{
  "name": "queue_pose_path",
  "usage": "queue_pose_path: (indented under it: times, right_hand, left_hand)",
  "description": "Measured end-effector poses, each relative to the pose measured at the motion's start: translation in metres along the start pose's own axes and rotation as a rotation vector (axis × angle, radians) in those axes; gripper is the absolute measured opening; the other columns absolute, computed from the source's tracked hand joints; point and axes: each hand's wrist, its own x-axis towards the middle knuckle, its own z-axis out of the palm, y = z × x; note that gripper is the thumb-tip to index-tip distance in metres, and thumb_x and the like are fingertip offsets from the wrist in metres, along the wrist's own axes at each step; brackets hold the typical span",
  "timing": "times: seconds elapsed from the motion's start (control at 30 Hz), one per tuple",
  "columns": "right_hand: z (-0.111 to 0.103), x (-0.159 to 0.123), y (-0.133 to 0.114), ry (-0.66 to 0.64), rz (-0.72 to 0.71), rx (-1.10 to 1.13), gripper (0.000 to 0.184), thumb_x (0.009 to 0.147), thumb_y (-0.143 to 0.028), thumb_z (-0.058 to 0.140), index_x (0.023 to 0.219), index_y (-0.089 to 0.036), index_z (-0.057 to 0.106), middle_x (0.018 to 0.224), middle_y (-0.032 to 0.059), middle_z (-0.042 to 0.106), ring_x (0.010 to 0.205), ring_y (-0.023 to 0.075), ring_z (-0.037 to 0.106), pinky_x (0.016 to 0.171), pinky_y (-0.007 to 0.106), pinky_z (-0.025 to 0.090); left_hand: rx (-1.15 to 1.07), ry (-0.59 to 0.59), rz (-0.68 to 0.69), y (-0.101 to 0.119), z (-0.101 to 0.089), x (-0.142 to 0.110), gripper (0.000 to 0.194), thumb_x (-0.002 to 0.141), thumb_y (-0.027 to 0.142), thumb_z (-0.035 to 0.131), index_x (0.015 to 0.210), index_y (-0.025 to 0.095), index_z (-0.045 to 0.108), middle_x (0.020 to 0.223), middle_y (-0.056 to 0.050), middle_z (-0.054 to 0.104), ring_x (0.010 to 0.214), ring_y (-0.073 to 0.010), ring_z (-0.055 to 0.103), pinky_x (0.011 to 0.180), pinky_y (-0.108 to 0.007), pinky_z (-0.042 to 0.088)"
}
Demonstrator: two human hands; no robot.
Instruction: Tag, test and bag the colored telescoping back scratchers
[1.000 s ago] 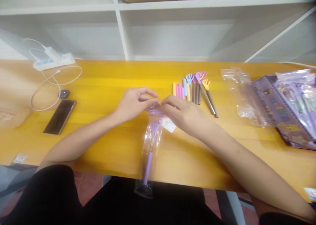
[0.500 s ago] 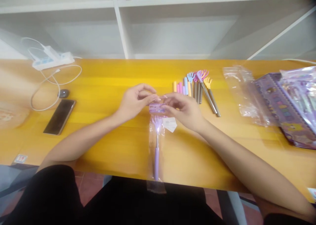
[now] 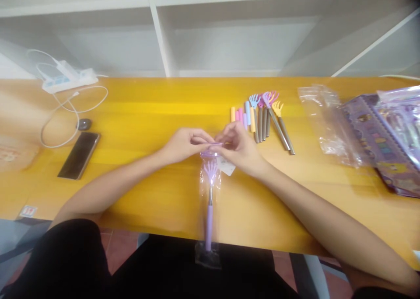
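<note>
My left hand [image 3: 183,145] and my right hand [image 3: 241,149] meet at the middle of the yellow table [image 3: 147,115], fingers pinched on the top edge of a clear plastic bag [image 3: 210,189]. Inside the bag is a purple back scratcher [image 3: 209,203] with a hand-shaped head, its handle hanging past the table's near edge. A small white label [image 3: 227,165] lies under my right hand. Just beyond my right hand lies a row of several loose back scratchers [image 3: 260,119] in pink, blue, yellow and purple.
A black phone [image 3: 79,154], a small dark round object [image 3: 84,124] and a white power strip [image 3: 70,79] with a looped cable lie at the left. Empty clear bags [image 3: 323,119] and purple packaged boxes [image 3: 382,137] lie at the right. White shelving [image 3: 157,32] stands behind the table.
The bagged scratcher has swung from tilted to straight, hanging toward me. Both hands have closed together over the bag's top edge, folding it down.
</note>
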Motion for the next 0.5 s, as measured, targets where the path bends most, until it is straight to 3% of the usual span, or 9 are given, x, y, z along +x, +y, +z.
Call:
queue_pose_path:
  times: [0.07,0.17,0.33,0.5]
  right_hand:
    - [0.004,-0.003,0.002,-0.027,0.112,0.055,0.051,0.077,-0.05,0.092,0.102,-0.021,0.058,0.086,-0.0002,0.069,0.074,0.0145,0.066,0.064,0.029,0.055]
    - [0.001,-0.007,0.003,-0.087,0.214,0.105,0.05,0.08,-0.047,0.09,0.11,-0.019,0.061,0.077,-0.0035,0.065,0.067,0.0129,0.064,0.062,0.028,0.055]
    - [-0.013,-0.014,-0.003,-0.206,0.223,0.125,0.048,0.085,-0.035,0.084,0.123,-0.019,0.06,0.084,-0.0009,0.068,0.076,0.0146,0.07,0.071,0.03,0.06]
    - [-0.006,-0.067,-0.024,-0.061,0.298,0.044,0.042,0.096,-0.038,0.073,0.131,-0.02,0.057,0.097,0.0047,0.07,0.078,0.0151,0.068,0.064,0.028,0.058]
  left_hand:
    - [-0.012,-0.039,-0.029,0.001,0.001,-0.003,0.035,0.083,0.046,0.087,0.103,0.017,0.079,0.095,-0.009,0.083,0.088,-0.0192,0.079,0.078,-0.026,0.058]
    - [-0.06,-0.155,-0.066,-0.002,-0.001,-0.004,0.043,0.082,0.04,0.089,0.115,0.018,0.073,0.096,-0.009,0.084,0.089,-0.0196,0.08,0.079,-0.027,0.058]
    - [-0.141,-0.261,-0.1,-0.007,-0.003,-0.005,0.042,0.082,0.03,0.088,0.118,0.017,0.069,0.104,-0.012,0.083,0.095,-0.0191,0.08,0.085,-0.028,0.059]
    - [-0.214,-0.268,-0.073,0.001,0.0,-0.011,0.046,0.081,0.027,0.088,0.121,0.019,0.067,0.12,-0.013,0.079,0.1,-0.0183,0.08,0.089,-0.029,0.061]
